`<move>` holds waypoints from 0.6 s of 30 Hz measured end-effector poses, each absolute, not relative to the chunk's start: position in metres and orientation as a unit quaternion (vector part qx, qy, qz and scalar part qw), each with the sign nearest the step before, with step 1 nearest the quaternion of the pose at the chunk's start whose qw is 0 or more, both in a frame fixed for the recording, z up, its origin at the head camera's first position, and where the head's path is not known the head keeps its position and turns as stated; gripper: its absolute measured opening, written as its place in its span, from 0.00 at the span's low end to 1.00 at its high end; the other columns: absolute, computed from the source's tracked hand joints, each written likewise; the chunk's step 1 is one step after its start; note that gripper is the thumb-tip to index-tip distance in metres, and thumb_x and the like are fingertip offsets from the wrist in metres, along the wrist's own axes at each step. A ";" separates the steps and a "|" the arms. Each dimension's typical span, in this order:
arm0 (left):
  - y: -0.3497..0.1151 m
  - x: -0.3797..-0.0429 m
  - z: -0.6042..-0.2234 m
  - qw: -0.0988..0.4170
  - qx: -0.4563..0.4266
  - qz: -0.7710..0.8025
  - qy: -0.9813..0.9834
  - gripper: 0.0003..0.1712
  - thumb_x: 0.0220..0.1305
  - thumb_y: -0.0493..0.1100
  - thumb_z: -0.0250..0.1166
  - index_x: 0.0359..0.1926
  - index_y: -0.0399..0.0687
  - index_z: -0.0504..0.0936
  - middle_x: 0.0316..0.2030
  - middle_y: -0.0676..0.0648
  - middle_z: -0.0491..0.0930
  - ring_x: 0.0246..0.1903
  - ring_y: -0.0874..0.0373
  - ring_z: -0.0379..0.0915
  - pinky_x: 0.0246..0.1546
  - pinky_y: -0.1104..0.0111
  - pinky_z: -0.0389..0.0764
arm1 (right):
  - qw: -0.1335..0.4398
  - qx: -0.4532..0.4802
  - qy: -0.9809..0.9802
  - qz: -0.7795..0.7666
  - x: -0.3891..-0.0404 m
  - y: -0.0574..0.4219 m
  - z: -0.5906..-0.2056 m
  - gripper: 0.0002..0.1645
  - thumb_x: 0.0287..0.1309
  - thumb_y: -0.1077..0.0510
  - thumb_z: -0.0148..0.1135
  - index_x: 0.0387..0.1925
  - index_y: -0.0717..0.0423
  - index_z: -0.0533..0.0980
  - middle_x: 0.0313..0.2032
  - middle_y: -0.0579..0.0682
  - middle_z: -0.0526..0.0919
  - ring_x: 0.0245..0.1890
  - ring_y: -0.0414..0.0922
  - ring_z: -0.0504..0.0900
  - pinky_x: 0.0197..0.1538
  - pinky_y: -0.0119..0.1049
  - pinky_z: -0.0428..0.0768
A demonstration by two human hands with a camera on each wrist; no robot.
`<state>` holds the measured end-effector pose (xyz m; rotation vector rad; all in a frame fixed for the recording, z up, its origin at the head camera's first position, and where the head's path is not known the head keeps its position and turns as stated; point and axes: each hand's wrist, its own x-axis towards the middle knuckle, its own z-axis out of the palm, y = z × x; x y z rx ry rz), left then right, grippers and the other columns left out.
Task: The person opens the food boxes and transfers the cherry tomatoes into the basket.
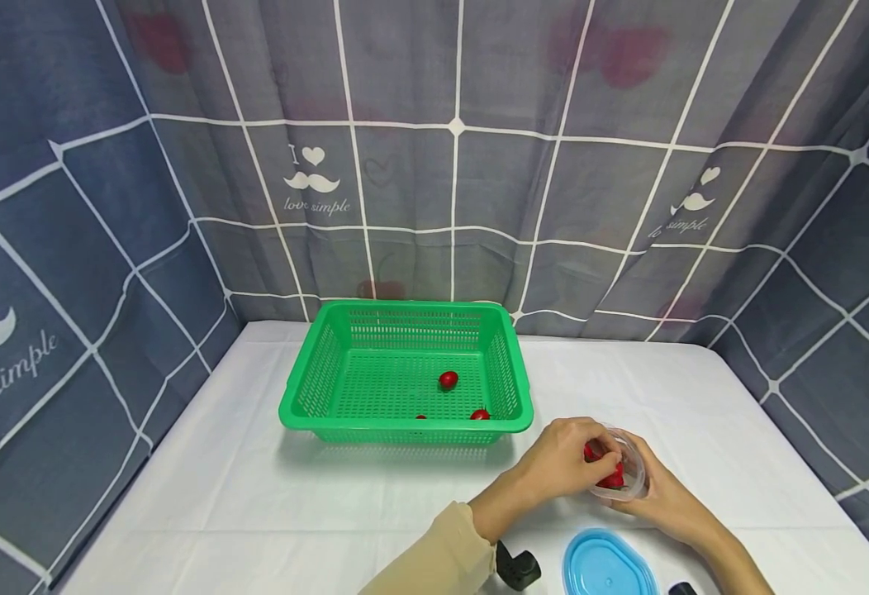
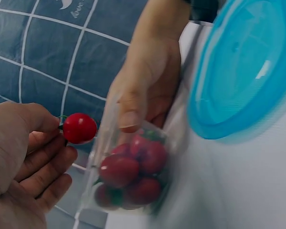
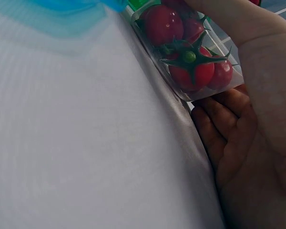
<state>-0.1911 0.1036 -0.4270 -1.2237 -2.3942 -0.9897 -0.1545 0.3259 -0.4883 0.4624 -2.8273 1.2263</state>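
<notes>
My left hand [image 1: 564, 459] pinches a red cherry tomato [image 2: 80, 128] near its green stem, between thumb and forefinger. In the head view this hand is over the mouth of a small clear plastic container [image 1: 637, 471]. My right hand [image 1: 665, 500] holds the container from the right side, thumb on one wall and fingers round the other. Several red cherry tomatoes [image 2: 120, 171] lie inside, some with green calyxes, as the right wrist view shows up close.
A green plastic basket [image 1: 405, 424] stands at the back centre with a few cherry tomatoes [image 1: 448, 380] in it. On the white table [image 1: 211, 479], a blue lid [image 1: 607, 566] lies near the front edge. A black object [image 1: 518, 568] is beside the left sleeve. Tiled-pattern curtains surround the table.
</notes>
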 end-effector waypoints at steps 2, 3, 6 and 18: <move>0.101 -0.192 -0.423 0.127 -0.417 -0.360 -0.825 0.03 0.67 0.43 0.68 0.39 0.52 0.88 0.36 0.59 0.87 0.37 0.77 0.76 0.44 0.90 0.70 | 0.007 0.146 -0.904 0.401 -0.155 0.326 -0.488 0.57 0.54 0.52 0.78 0.78 0.44 0.55 0.69 0.57 0.71 0.61 0.22 0.67 0.55 0.48 0.79; 0.099 -0.192 -0.421 0.122 -0.415 -0.368 -0.823 0.04 0.67 0.43 0.69 0.39 0.51 0.88 0.36 0.58 0.87 0.36 0.77 0.76 0.43 0.90 0.71 | 0.002 0.143 -0.903 0.405 -0.155 0.326 -0.488 0.57 0.54 0.52 0.78 0.78 0.44 0.54 0.69 0.58 0.71 0.60 0.21 0.66 0.55 0.49 0.79; 0.095 -0.194 -0.415 0.121 -0.410 -0.386 -0.818 0.03 0.67 0.42 0.69 0.39 0.51 0.88 0.36 0.58 0.87 0.35 0.78 0.76 0.43 0.89 0.71 | 0.002 0.138 -0.904 0.405 -0.155 0.326 -0.487 0.57 0.54 0.52 0.78 0.78 0.45 0.54 0.69 0.58 0.71 0.59 0.22 0.67 0.56 0.54 0.78; 0.076 -0.199 -0.392 0.162 -0.417 -0.418 -0.790 0.03 0.67 0.38 0.68 0.38 0.48 0.88 0.34 0.55 0.87 0.36 0.74 0.80 0.47 0.87 0.75 | 0.010 0.131 -0.905 0.404 -0.155 0.323 -0.488 0.59 0.51 0.51 0.80 0.77 0.44 0.55 0.69 0.60 0.72 0.61 0.18 0.61 0.60 0.72 0.71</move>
